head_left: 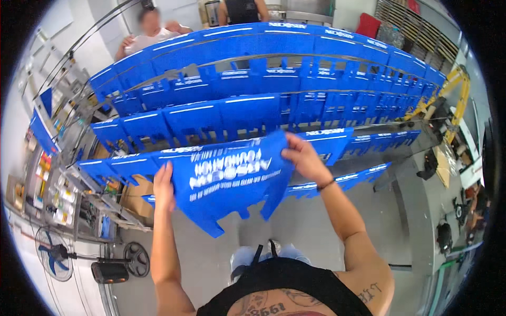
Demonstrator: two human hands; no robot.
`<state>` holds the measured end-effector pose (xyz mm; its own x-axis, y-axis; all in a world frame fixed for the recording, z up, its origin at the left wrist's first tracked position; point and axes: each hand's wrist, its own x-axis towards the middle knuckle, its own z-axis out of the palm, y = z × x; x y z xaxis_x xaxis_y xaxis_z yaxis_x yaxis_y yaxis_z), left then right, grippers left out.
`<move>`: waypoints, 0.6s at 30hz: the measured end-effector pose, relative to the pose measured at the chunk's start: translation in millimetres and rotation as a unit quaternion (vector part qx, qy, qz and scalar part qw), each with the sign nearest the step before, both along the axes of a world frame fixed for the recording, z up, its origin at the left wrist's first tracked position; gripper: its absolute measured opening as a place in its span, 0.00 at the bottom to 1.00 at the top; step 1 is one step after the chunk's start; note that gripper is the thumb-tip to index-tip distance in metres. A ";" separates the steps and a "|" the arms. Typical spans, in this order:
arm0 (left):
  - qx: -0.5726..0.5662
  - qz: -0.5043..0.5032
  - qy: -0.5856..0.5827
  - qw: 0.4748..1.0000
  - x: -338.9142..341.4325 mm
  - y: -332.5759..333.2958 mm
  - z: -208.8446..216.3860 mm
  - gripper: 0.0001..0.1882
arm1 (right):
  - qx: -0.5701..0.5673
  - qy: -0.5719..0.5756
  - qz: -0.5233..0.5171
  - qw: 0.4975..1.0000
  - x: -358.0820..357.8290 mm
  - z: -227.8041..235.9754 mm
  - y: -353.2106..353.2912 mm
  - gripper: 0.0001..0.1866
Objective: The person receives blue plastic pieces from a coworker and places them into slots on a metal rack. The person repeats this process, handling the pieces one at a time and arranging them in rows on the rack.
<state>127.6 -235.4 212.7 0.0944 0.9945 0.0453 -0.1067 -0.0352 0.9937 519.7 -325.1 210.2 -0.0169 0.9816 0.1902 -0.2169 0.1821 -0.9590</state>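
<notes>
A blue fabric bag [232, 179] with white print is stretched between my two hands, its cut-out handle ends hanging downward. My left hand [164, 187] is closed at the bag's left edge. At the upper right corner, my right hand [307, 160] pinches the fabric between thumb and fingers. Just behind the held bag runs a row of similar blue bags [129, 167], also hanging with their cut ends down. Part of that row is hidden by the bag I hold.
More rows of blue bags [247, 113] hang beyond. A person in white [153, 34] and one in black [241, 11] stand behind them. A shelf with bottles [66, 195] and a fan [55, 253] are at left; a yellow ladder [459, 100] stands at right.
</notes>
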 end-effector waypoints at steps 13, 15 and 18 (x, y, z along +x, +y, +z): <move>-0.053 -0.200 -0.092 0.974 425.8 317.1 33.5 0.18 | -0.004 0.028 -0.235 0.971 360.6 42.0 225.5 0.27; -0.070 -0.250 -0.118 0.958 449.2 342.5 14.7 0.17 | 0.008 0.037 -0.243 0.969 384.3 28.5 241.2 0.26; -0.053 -0.276 -0.112 0.953 490.1 386.7 -33.1 0.15 | -0.034 -0.012 -0.272 0.962 435.0 -6.1 265.6 0.24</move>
